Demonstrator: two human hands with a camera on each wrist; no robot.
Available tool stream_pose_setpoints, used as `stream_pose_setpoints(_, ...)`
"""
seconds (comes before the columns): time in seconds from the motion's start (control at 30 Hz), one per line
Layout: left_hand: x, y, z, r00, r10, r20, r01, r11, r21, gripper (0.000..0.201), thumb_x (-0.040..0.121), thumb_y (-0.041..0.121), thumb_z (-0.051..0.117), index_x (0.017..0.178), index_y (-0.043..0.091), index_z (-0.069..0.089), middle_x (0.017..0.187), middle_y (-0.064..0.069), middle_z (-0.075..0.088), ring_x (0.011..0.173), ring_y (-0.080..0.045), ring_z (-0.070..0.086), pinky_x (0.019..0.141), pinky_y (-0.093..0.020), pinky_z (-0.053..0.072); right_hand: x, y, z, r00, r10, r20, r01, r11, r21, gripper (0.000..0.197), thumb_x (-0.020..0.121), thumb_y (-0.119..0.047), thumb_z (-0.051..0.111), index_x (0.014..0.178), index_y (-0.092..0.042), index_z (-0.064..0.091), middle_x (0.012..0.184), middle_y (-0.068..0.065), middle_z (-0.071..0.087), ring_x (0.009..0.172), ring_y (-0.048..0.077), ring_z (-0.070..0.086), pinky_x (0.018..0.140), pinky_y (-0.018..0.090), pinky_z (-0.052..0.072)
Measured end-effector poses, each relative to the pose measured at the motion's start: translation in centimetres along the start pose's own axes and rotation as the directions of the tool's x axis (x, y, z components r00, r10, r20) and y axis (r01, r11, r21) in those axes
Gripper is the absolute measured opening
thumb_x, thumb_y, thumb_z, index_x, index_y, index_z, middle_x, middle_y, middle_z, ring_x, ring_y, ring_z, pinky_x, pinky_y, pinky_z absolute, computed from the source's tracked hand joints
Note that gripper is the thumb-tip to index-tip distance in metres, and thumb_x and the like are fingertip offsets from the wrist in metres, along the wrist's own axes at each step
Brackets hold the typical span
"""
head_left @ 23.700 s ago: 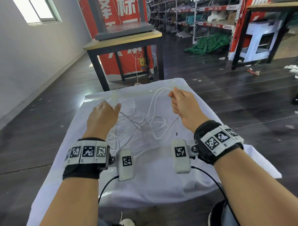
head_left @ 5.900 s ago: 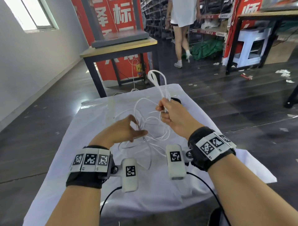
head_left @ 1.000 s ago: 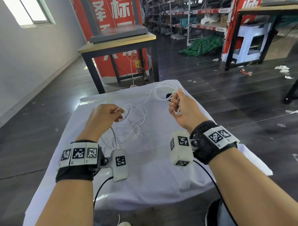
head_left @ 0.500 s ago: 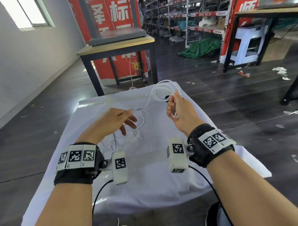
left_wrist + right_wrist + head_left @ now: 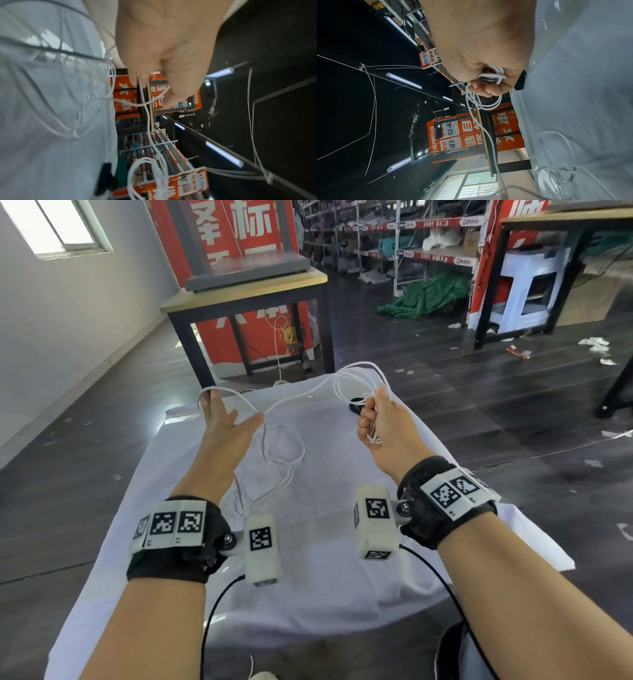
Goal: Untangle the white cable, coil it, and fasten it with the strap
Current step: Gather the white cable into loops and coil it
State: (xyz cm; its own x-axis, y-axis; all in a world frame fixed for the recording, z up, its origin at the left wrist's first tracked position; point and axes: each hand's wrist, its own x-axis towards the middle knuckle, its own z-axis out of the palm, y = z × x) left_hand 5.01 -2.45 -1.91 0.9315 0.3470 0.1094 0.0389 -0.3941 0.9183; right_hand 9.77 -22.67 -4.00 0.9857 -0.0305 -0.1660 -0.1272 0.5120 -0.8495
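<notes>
Bare forearms, black wrist straps (image 5: 174, 556) with white square-code tags, white camera blocks (image 5: 262, 546) trailing thin black leads.

We hold the coiled loops of the white cable (image 5: 356, 381) above our right hand (image 5: 383, 426). From that grip it runs left over our raised left hand (image 5: 226, 426), then drops onto the cloth-covered table (image 5: 325, 577) below, between both hands.
</notes>
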Motion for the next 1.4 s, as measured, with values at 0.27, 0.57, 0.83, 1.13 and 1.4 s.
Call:
stream_pose_setpoints(0.27,0.0,1.4,-1.0,0.995,-0.051,0.088,0.101,0.609,-0.787,0.025,0.102,0.030,0.042,0.093,0.013,0.058,0.106,-0.005,0.071,0.095,-0.014,0.070,0.087,-0.028,0.052,0.0,0.3,-0.2,0.995,0.073,-0.068,-0.076,0.997,-0.030,0.038,0.101,-0.027,0.036,0.066,-0.016,0.048,0.044,-0.007,0.038,0.043,0.008,0.035,0.044,0.016,0.033)
stream_pose_setpoints(0.57,-1.7,2.7,-1.0,0.950,0.039,0.310,-0.034,0.999,-0.024,0.027,0.103,0.029,0.040,0.111,0.020,0.064,0.068,-0.001,0.063,0.041,-0.007,0.030,0.046,-0.018,0.037,0.3,0.3,-0.2,0.989,0.100,-0.110,-0.098,0.995,0.021,0.037,0.101,-0.026,0.036,0.068,-0.014,0.045,0.050,-0.004,0.038,0.046,0.010,0.037,0.044,0.016,0.034)
stream_pose_setpoints(0.83,-1.7,1.7,-0.4,0.844,-0.067,0.532,-0.167,0.910,0.380,0.044,0.094,0.000,0.044,0.093,0.030,0.076,0.091,0.013,0.073,0.079,-0.007,0.063,0.079,-0.021,0.052,0.4,0.1,-0.4,0.986,0.098,-0.134,-0.088,0.993,0.081,0.039,0.102,-0.030,0.035,0.067,-0.016,0.045,0.054,-0.004,0.042,0.043,0.007,0.043,0.042,0.016,0.038)
stream_pose_setpoints(1.13,-1.2,0.3,-0.5,0.989,-0.097,0.109,-0.025,0.626,0.780,0.039,0.090,-0.005,0.038,0.115,0.007,0.066,0.125,-0.017,0.059,0.111,-0.033,0.056,0.095,-0.037,0.045,0.2,0.1,-0.3,0.995,0.081,-0.051,-0.085,0.994,-0.072,0.034,0.100,-0.026,0.036,0.069,-0.016,0.046,0.047,-0.006,0.038,0.038,0.006,0.035,0.040,0.015,0.032)
stream_pose_setpoints(1.4,-0.5,1.5,-0.5,0.839,0.510,-0.189,-0.305,0.729,0.612,0.038,0.097,0.009,0.044,0.135,0.008,0.048,0.131,-0.013,0.055,0.115,-0.032,0.051,0.094,-0.039,0.041,-1.2,0.5,0.7,0.975,0.050,0.218,0.068,0.863,-0.500,0.036,0.102,-0.026,0.036,0.069,-0.014,0.043,0.055,-0.001,0.035,0.046,0.009,0.033,0.041,0.015,0.029)
